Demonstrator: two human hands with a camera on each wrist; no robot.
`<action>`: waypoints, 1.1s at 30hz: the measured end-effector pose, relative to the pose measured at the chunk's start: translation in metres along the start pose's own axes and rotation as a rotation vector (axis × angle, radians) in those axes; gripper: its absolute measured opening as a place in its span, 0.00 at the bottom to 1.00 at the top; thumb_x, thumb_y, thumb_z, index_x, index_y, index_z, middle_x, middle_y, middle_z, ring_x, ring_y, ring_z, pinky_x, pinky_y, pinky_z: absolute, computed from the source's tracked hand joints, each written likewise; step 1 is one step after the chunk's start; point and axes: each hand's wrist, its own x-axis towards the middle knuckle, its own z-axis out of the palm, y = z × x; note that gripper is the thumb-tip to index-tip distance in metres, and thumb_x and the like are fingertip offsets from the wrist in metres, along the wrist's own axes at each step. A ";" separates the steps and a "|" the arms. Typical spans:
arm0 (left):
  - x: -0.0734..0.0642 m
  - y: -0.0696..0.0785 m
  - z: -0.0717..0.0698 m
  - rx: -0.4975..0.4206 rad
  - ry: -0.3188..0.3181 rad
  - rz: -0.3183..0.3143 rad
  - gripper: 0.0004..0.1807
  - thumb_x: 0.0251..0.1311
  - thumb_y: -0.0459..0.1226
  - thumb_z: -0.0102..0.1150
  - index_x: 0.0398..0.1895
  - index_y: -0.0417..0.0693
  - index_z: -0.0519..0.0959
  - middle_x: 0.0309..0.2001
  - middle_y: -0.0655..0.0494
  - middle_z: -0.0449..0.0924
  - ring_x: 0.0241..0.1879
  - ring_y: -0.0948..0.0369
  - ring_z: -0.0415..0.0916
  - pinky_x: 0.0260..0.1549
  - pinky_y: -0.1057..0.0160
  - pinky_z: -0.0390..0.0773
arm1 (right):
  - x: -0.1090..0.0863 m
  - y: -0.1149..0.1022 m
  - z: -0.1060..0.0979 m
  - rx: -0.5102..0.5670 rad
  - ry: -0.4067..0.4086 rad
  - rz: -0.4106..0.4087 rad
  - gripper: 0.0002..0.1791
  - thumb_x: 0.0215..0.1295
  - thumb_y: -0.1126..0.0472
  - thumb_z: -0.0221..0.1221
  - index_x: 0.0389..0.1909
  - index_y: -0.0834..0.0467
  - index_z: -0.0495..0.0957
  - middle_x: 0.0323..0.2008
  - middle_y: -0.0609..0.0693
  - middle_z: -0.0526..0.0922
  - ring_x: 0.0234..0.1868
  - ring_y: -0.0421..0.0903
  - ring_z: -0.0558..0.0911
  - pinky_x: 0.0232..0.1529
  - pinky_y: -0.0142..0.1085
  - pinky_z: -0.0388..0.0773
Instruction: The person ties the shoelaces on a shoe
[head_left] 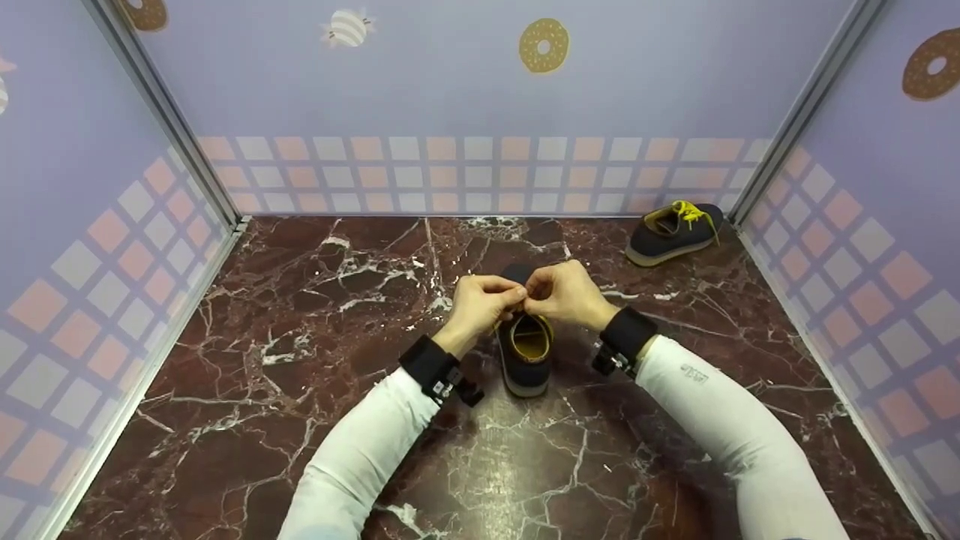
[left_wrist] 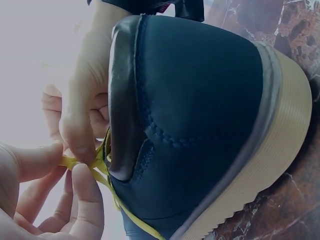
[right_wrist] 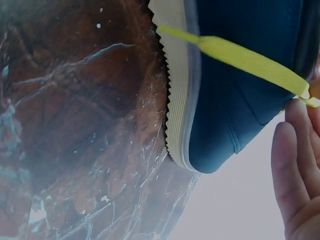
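A dark shoe with a yellow lining and pale sole stands on the floor between the two hands, its toe pointing away. Over its lacing area, the left hand pinches the yellow shoelace between thumb and index finger. The right hand meets it there, fingertips nearly touching, and also pinches the lace close to the shoe opening. In the right wrist view, a loose lace end hangs across the shoe's side, near the right hand's fingers. The knot area is partly hidden by the fingers.
A second dark shoe, its yellow lace tied in a bow, sits in the back right corner. Patterned panels stand at the back and both sides of the reddish-brown marbled floor.
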 end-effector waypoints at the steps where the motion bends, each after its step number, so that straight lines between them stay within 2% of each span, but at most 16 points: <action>1: 0.000 0.000 0.000 0.003 -0.001 0.001 0.07 0.66 0.30 0.78 0.42 0.34 0.94 0.25 0.61 0.90 0.21 0.66 0.82 0.24 0.71 0.83 | 0.000 0.000 0.000 -0.016 0.009 0.004 0.05 0.59 0.63 0.74 0.35 0.60 0.93 0.30 0.53 0.96 0.30 0.50 0.93 0.35 0.33 0.85; 6: 0.000 0.000 -0.001 0.020 -0.006 -0.005 0.08 0.66 0.32 0.79 0.43 0.35 0.94 0.27 0.60 0.91 0.22 0.66 0.82 0.24 0.71 0.83 | -0.002 -0.005 0.003 -0.098 0.039 0.025 0.06 0.60 0.60 0.75 0.33 0.59 0.92 0.29 0.53 0.95 0.28 0.49 0.92 0.34 0.40 0.86; 9: -0.001 0.000 -0.001 0.016 -0.018 -0.021 0.08 0.67 0.33 0.78 0.45 0.36 0.94 0.29 0.59 0.93 0.23 0.66 0.84 0.23 0.71 0.82 | -0.001 -0.007 0.002 -0.114 0.037 0.028 0.07 0.59 0.59 0.75 0.32 0.59 0.91 0.28 0.52 0.95 0.28 0.49 0.91 0.34 0.39 0.85; 13: -0.001 0.000 -0.002 0.022 -0.033 -0.040 0.08 0.69 0.35 0.77 0.45 0.39 0.94 0.30 0.55 0.93 0.26 0.66 0.85 0.22 0.71 0.80 | 0.001 -0.005 -0.004 -0.048 -0.019 0.017 0.05 0.62 0.61 0.73 0.34 0.59 0.92 0.29 0.54 0.95 0.28 0.47 0.90 0.34 0.33 0.82; 17: 0.001 -0.001 -0.003 0.032 -0.028 -0.038 0.07 0.70 0.36 0.77 0.43 0.40 0.94 0.29 0.51 0.92 0.24 0.64 0.83 0.20 0.70 0.77 | 0.003 0.002 -0.012 0.101 -0.127 0.029 0.03 0.70 0.66 0.72 0.39 0.62 0.93 0.32 0.57 0.95 0.26 0.41 0.85 0.30 0.27 0.77; 21: 0.002 -0.003 -0.002 0.033 -0.034 -0.026 0.07 0.71 0.35 0.76 0.44 0.38 0.93 0.26 0.55 0.89 0.23 0.64 0.81 0.20 0.69 0.76 | 0.003 0.008 -0.014 0.185 -0.204 0.065 0.04 0.75 0.67 0.70 0.42 0.64 0.92 0.34 0.60 0.94 0.26 0.36 0.82 0.28 0.23 0.75; 26: 0.002 -0.004 0.000 0.079 -0.041 -0.002 0.07 0.72 0.35 0.75 0.44 0.38 0.93 0.25 0.60 0.86 0.24 0.64 0.80 0.20 0.68 0.76 | 0.003 0.009 -0.014 0.186 -0.212 0.066 0.04 0.73 0.67 0.71 0.39 0.63 0.92 0.31 0.60 0.93 0.25 0.35 0.81 0.29 0.23 0.74; 33: 0.003 -0.003 0.000 0.144 -0.034 0.059 0.08 0.72 0.36 0.75 0.43 0.38 0.93 0.27 0.59 0.88 0.23 0.66 0.81 0.22 0.69 0.80 | 0.005 0.007 -0.012 0.134 -0.176 0.042 0.01 0.65 0.67 0.72 0.33 0.59 0.91 0.30 0.56 0.93 0.28 0.34 0.83 0.34 0.23 0.78</action>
